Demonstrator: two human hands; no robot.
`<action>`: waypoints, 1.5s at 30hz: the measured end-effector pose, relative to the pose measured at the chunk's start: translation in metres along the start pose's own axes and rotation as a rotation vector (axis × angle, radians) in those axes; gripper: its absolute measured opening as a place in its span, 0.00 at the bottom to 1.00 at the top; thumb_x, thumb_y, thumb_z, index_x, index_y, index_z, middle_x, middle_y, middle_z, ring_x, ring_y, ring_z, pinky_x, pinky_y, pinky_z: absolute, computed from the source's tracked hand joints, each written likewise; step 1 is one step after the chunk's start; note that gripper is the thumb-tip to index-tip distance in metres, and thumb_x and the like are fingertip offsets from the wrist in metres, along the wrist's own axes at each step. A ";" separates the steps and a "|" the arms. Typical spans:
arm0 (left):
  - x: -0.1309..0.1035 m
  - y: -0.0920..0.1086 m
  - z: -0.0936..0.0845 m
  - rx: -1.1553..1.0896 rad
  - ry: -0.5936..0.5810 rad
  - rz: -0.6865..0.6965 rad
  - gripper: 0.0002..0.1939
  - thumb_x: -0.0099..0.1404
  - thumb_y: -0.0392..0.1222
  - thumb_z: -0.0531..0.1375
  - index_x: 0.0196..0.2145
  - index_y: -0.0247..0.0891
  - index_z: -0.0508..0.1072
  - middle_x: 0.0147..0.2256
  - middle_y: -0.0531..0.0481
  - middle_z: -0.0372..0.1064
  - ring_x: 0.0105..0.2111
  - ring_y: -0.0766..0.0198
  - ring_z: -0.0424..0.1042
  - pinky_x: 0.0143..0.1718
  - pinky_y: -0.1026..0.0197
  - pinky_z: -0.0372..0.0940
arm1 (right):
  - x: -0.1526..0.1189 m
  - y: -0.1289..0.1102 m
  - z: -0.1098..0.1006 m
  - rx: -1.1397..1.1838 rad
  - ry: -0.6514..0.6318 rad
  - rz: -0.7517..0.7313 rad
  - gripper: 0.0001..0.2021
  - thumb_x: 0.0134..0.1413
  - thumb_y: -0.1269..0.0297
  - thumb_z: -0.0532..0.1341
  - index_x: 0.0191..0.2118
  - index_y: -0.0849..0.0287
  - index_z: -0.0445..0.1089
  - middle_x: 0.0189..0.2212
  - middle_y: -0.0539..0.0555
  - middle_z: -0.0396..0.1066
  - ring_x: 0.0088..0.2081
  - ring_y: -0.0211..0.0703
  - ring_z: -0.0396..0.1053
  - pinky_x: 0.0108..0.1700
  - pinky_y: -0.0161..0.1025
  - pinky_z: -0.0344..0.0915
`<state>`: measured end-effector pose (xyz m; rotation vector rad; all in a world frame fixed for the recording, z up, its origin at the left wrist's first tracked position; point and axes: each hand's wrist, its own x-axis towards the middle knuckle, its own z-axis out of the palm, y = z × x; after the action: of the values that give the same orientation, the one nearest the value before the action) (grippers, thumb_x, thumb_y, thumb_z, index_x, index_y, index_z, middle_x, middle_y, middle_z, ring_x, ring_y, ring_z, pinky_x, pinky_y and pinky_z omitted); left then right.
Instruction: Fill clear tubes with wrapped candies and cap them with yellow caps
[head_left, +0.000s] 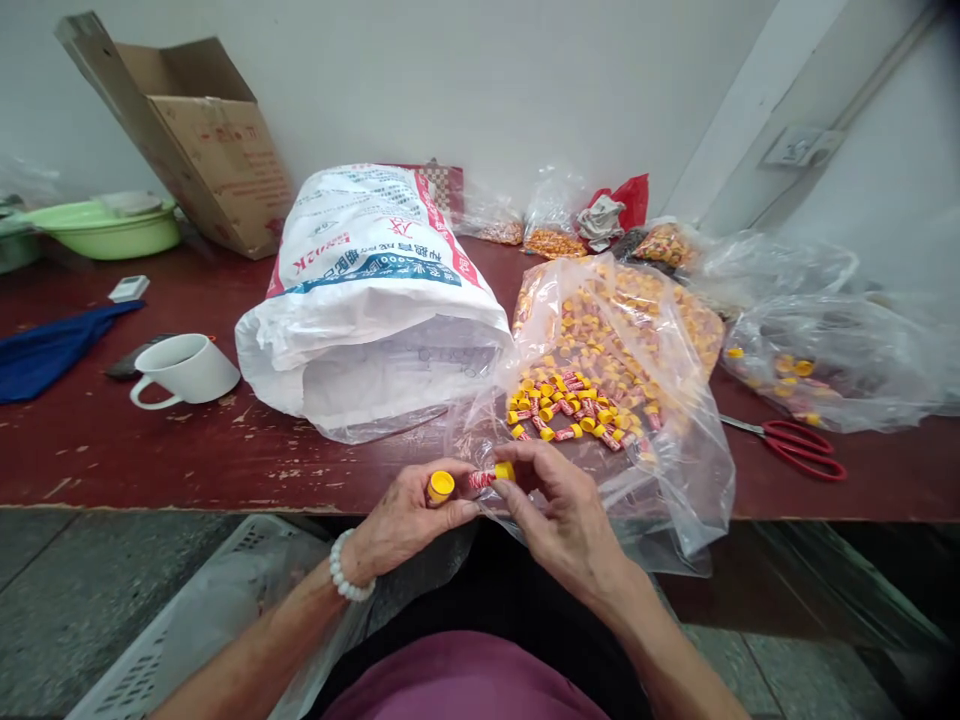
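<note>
Head cam here: both hands are full, just off the front edge of the dark red table (75, 445). The left hand (412, 500), with the beaded bracelet (351, 566), has its fingers curled snugly around a yellow-capped piece (440, 487). The right hand (559, 500) has a narrow pinch on the yellow end of a red-and-white tube (482, 479), whose other end points at the left fingertips; can't tell if they touch it.

Right past the hands there's a heap of loose pieces (570, 405) in the mouth of a big clear bag (697, 480). That bag is kinda in the way, since its plastic spreads around the pieces and hangs over the front edge beside the right hand. To its left, a fat white sack (375, 230) gapes toward the front edge and blocks the straight path to the back edge.

Further out, red-handled scissors (806, 445) lie near the front edge on the right, with another clear bag (885, 360) just behind them. Left side has a white mug (191, 370) partly covering some dark item (139, 357), plus a blue cloth (56, 345). Toward the back left corner: green basin (105, 235) and an open cardboard box (217, 150). Smaller bags (551, 200) line the back edge.
</note>
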<state>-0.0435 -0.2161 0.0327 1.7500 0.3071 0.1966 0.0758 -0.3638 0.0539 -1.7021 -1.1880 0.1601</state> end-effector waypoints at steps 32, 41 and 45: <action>0.010 -0.007 0.034 -0.945 -0.084 -0.258 0.06 0.58 0.36 0.62 0.28 0.27 0.74 0.25 0.46 0.70 0.26 0.67 0.69 0.33 0.64 0.65 | -0.017 0.030 0.031 -0.292 0.011 -0.283 0.38 0.37 0.59 0.71 0.55 0.57 0.54 0.45 0.59 0.69 0.45 0.52 0.67 0.46 0.49 0.63; 0.004 -0.004 0.038 -0.965 -0.010 -0.292 0.06 0.54 0.36 0.65 0.31 0.33 0.74 0.26 0.50 0.69 0.27 0.68 0.68 0.33 0.64 0.63 | -0.017 0.019 0.028 -0.349 -0.142 -0.193 0.50 0.28 0.57 0.74 0.59 0.60 0.49 0.59 0.65 0.56 0.56 0.57 0.58 0.51 0.51 0.59; -0.002 -0.003 0.043 -0.887 0.035 -0.290 0.10 0.51 0.33 0.66 0.34 0.33 0.74 0.29 0.51 0.70 0.29 0.67 0.68 0.34 0.65 0.62 | -0.017 0.012 0.033 -0.297 -0.169 -0.211 0.41 0.28 0.61 0.73 0.53 0.57 0.58 0.50 0.60 0.67 0.49 0.54 0.63 0.48 0.49 0.58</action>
<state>-0.0326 -0.2562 0.0209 0.8154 0.4148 0.1223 0.0552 -0.3551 0.0213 -1.8299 -1.5719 -0.0036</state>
